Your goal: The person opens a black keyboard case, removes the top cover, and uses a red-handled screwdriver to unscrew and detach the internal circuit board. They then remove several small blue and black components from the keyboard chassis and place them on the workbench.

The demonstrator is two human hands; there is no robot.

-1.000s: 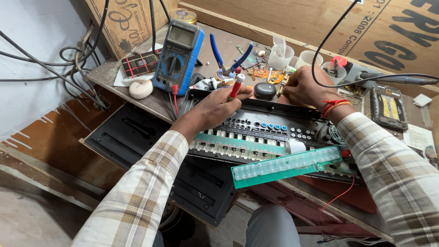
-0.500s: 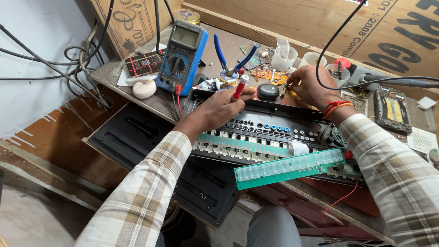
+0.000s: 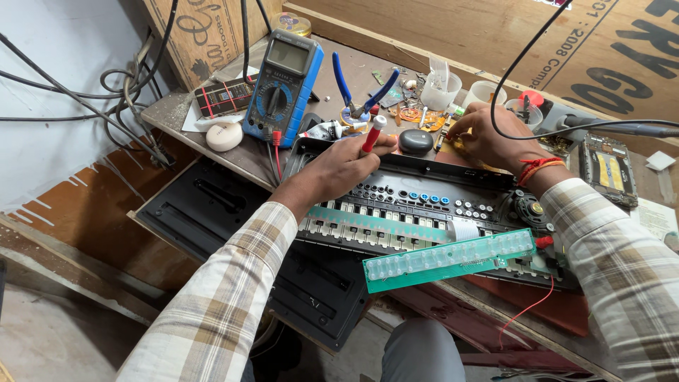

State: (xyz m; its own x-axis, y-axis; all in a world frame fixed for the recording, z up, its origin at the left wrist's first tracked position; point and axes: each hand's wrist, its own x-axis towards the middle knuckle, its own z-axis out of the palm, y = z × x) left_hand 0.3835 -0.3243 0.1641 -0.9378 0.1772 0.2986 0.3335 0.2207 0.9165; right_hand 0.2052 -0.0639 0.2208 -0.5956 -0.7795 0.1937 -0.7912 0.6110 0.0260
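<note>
Two hands work over the opened black keyboard chassis (image 3: 424, 205): the left hand (image 3: 346, 159) grips a red-handled probe (image 3: 373, 133) upright, the right hand (image 3: 488, 134) pinches small orange parts (image 3: 417, 114) behind it. Steadying the probe tip seems wise.

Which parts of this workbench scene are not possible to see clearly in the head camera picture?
- Head view: the tip of the red probe is hidden inside the left hand.
- Head view: whatever the right hand fingers touch is covered by the hand itself.
- Head view: the small parts in the plastic cups are too small to tell.
</note>
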